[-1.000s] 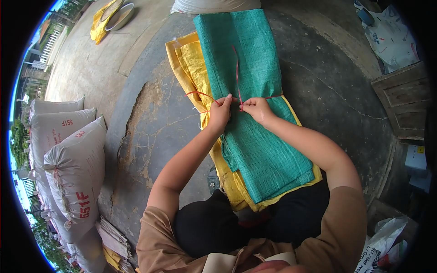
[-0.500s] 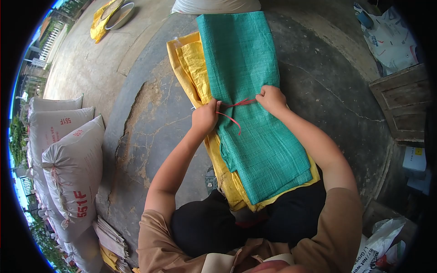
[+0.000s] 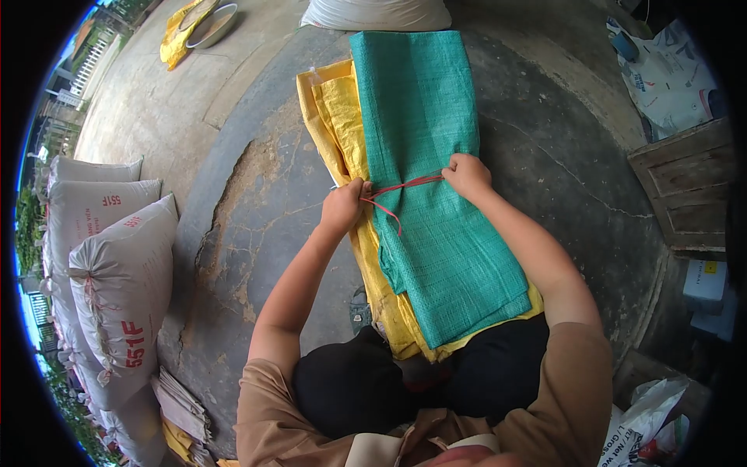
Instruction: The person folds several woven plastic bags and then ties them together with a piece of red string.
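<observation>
A folded green woven sack (image 3: 420,101) lies on top of folded yellow sacks (image 3: 337,109) on the floor before my knees. A red string (image 3: 401,187) runs across the middle of the green sack, where the bundle is pinched in. My left hand (image 3: 345,205) is closed on the string at the bundle's left edge, and a loose end hangs below its fingers. On the right edge, my right hand (image 3: 468,176) grips the other end in a closed pinch. Both hands rest against the sacks; the string between them looks taut.
Filled white sacks (image 3: 128,288) stand stacked at the left. Another white sack (image 3: 373,12) sits beyond the bundle. A basin (image 3: 212,27) and yellow sack (image 3: 175,39) lie far left. To the right are a wooden panel (image 3: 685,187) and white bags (image 3: 669,78). The concrete floor (image 3: 257,226) is cracked.
The string has been drawn straighter and tighter across the green sack. My left hand has shifted slightly left and down. The view has tilted a little.
</observation>
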A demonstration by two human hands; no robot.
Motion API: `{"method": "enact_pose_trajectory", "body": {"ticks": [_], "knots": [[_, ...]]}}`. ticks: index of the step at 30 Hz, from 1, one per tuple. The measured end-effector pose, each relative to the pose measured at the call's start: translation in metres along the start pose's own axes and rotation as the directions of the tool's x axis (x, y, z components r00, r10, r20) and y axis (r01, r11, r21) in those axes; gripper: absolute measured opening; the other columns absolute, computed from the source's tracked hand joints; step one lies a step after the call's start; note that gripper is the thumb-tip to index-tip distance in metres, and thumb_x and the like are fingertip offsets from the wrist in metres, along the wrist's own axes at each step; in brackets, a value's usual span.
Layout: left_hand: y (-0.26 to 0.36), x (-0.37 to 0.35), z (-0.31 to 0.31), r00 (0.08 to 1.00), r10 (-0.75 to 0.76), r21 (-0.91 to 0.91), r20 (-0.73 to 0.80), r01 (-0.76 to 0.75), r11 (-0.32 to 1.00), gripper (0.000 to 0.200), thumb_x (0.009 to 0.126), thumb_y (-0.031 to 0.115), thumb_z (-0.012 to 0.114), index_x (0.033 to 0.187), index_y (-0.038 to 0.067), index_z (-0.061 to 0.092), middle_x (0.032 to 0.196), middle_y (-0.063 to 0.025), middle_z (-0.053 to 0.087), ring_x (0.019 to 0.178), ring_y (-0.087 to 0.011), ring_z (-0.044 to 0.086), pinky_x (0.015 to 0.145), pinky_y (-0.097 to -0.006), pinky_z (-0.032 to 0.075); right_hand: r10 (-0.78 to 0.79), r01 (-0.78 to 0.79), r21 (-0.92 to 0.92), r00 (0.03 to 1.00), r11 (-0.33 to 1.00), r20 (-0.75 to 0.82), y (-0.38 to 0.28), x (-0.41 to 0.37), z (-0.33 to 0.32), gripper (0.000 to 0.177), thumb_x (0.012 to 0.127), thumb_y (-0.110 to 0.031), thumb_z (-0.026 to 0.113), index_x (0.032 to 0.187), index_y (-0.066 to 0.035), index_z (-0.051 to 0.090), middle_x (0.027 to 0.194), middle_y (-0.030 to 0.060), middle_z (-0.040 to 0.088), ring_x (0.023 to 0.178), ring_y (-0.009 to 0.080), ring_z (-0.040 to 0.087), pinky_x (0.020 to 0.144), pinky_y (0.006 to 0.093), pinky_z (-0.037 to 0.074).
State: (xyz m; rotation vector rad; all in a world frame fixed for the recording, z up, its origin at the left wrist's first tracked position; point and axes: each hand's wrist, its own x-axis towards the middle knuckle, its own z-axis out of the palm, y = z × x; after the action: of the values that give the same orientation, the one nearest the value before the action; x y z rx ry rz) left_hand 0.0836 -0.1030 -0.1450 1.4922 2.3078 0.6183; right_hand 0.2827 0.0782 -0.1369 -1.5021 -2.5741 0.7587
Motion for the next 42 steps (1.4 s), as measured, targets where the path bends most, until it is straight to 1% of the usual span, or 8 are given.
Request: {"method": "enact_pose_trajectory", "body": {"ticks": [6,12,20,24,25,30,36,42], "knots": [[-0.012,-0.004,-0.008,0.993,-0.056,-0.401,0.109,0.095,0.911,0.029,0.087,0.031,0.049,0.09,0.003,0.054,0.073,-0.0112,0.061,0.069,-0.0234,0.061,0.062,-0.0326,0.046,-0.103,0.097,0.038,0.977,0.995,0.186,-0.001,0.0,-0.015,0.017,0.07,-0.022,0.061,0.079,-0.009,0.059,0.086,0.0093,0.059,0.08,0.027,0.058,0.066,0.0376,0.046],[-0.016,-0.001,-0.009,0.985,-0.14,-0.876,-0.1,-0.02,0.481,0.032,0.09,0.029,0.044,0.099,0.0,0.052,0.082,-0.0052,0.06,0.066,-0.0097,0.056,0.056,-0.0212,0.042,-0.689,0.676,-0.136,0.714,0.724,-0.121,-0.032,-0.022,-0.003,0.035,0.072,-0.019,0.062,0.105,-0.012,0.051,0.111,0.0069,0.05,0.095,0.0236,0.054,0.078,0.04,0.041],[-0.047,-0.004,0.001,0.867,-0.498,-0.966,-0.02,0.111,0.233,0.062,0.087,0.058,0.025,0.091,0.003,0.054,0.075,-0.0029,0.058,0.061,-0.01,0.052,0.055,-0.0209,0.036,-0.629,0.687,-0.17,0.719,0.706,0.297,-0.039,-0.015,0.012,0.021,0.083,-0.029,0.052,0.084,-0.009,0.054,0.067,0.008,0.059,0.068,0.0285,0.059,0.067,0.043,0.042],[-0.058,-0.013,0.015,0.735,-0.648,-0.788,0.197,0.513,0.342,0.069,0.081,0.067,0.027,0.101,0.007,0.053,0.101,-0.0087,0.055,0.09,-0.0168,0.051,0.072,-0.0368,0.038,-0.611,0.641,-0.115,0.761,0.759,0.218,-0.039,-0.022,-0.007,0.025,0.085,-0.031,0.048,0.079,-0.008,0.056,0.062,0.0102,0.058,0.062,0.0299,0.058,0.059,0.0434,0.044],[-0.059,-0.016,0.021,0.707,-0.644,-0.717,0.291,0.607,0.343,0.074,0.078,0.07,0.029,0.117,0.009,0.046,0.12,-0.0098,0.046,0.108,-0.0221,0.044,0.086,-0.0485,0.032,-0.595,0.626,-0.115,0.773,0.771,0.221,-0.04,-0.025,-0.011,0.025,0.085,-0.031,0.048,0.078,-0.009,0.057,0.063,0.0102,0.058,0.063,0.03,0.059,0.057,0.0433,0.045],[-0.046,-0.025,0.043,0.837,-0.396,-0.622,0.377,0.546,0.561,0.075,0.079,0.065,0.038,0.131,0.012,0.026,0.126,-0.0123,0.041,0.115,-0.0265,0.042,0.087,-0.0463,0.039,-0.526,0.564,-0.133,0.816,0.815,0.238,-0.05,-0.031,-0.036,0.026,0.085,-0.031,0.048,0.079,-0.009,0.061,0.066,0.011,0.059,0.065,0.0309,0.059,0.057,0.043,0.046],[-0.028,-0.016,0.024,0.728,-0.333,-0.59,0.599,0.683,0.431,0.069,0.079,0.058,0.048,0.13,0.015,0.03,0.118,-0.0092,0.049,0.103,-0.02,0.05,0.083,-0.0424,0.039,-0.478,0.556,-0.16,0.804,0.816,0.354,-0.054,-0.036,-0.057,0.025,0.085,-0.029,0.048,0.082,-0.007,0.061,0.069,0.0118,0.06,0.068,0.0311,0.06,0.058,0.043,0.046],[-0.018,-0.003,0.043,0.879,-0.119,-0.795,0.463,0.47,0.383,0.061,0.086,0.052,0.04,0.125,0.005,0.037,0.112,-0.0057,0.052,0.097,-0.014,0.053,0.08,-0.0264,0.043,-0.458,0.523,-0.125,0.82,0.843,0.343,-0.042,-0.037,-0.073,0.021,0.085,-0.025,0.048,0.084,-0.007,0.06,0.073,0.0117,0.06,0.072,0.0306,0.059,0.061,0.0422,0.046]]}}
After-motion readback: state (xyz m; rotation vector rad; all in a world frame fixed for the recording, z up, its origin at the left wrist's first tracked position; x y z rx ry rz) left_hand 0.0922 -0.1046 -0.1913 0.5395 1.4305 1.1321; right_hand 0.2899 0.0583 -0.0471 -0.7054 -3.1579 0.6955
